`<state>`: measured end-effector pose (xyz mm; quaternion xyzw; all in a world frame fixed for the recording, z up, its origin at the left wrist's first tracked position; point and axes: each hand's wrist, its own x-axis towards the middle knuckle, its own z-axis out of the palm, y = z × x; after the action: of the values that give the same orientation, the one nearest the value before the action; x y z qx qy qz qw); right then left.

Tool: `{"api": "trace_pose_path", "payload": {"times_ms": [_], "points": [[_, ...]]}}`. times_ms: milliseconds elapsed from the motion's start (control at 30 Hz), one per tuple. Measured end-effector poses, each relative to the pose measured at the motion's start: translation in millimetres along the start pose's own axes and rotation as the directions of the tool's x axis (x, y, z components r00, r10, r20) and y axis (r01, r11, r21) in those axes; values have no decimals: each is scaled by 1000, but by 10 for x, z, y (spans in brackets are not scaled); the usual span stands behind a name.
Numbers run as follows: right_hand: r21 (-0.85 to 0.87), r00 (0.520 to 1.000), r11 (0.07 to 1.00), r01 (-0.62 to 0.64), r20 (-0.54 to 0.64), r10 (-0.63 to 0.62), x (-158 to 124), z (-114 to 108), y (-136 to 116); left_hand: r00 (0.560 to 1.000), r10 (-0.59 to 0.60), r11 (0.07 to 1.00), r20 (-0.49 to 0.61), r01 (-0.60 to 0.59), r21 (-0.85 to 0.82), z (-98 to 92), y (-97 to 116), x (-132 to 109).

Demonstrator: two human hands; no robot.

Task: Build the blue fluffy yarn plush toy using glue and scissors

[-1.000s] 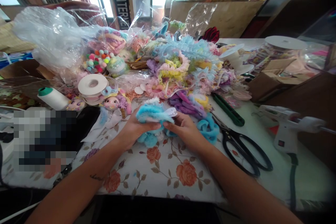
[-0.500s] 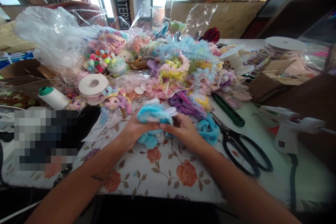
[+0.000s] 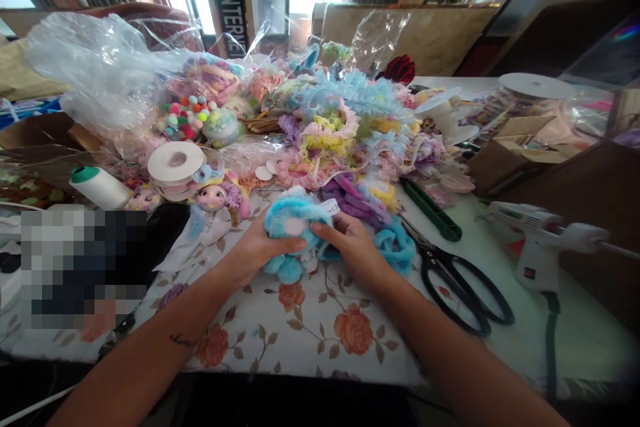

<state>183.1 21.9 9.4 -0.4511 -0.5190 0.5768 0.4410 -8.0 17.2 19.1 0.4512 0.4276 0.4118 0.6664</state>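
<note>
Fluffy blue bundle (image 3: 295, 217) between left hand (image 3: 257, 243) and right hand (image 3: 353, 239)
Both hands hold it from opposite sides; neither is nearer, and its long axis is unclear.

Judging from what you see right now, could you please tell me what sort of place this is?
It looks like a craft worktable, perhaps in a home or small workshop: a glue gun and large black-handled scissors lie near a pile of frilly pastel trims.
</note>
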Motion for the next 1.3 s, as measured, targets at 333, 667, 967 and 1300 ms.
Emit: {"api": "trace_pose_path", "payload": {"times_ms": [333,667,967,1300], "points": [[-79,999,995,53,3,-53,33,12,57,996,74,997,-52,-73,28,27,-52,6],[65,996,997,40,-77,-35,18,14,27,993,-44,997,111,51,-64,-9,-12,-19],[172,998,985,-11,-56,20,35,-56,-45,996,36,992,84,-46,118,-24,-21,29],[23,992,999,-28,-119,30,60,-137,-76,921,329,923,-210,-266,278,-37,57,-37]]}}
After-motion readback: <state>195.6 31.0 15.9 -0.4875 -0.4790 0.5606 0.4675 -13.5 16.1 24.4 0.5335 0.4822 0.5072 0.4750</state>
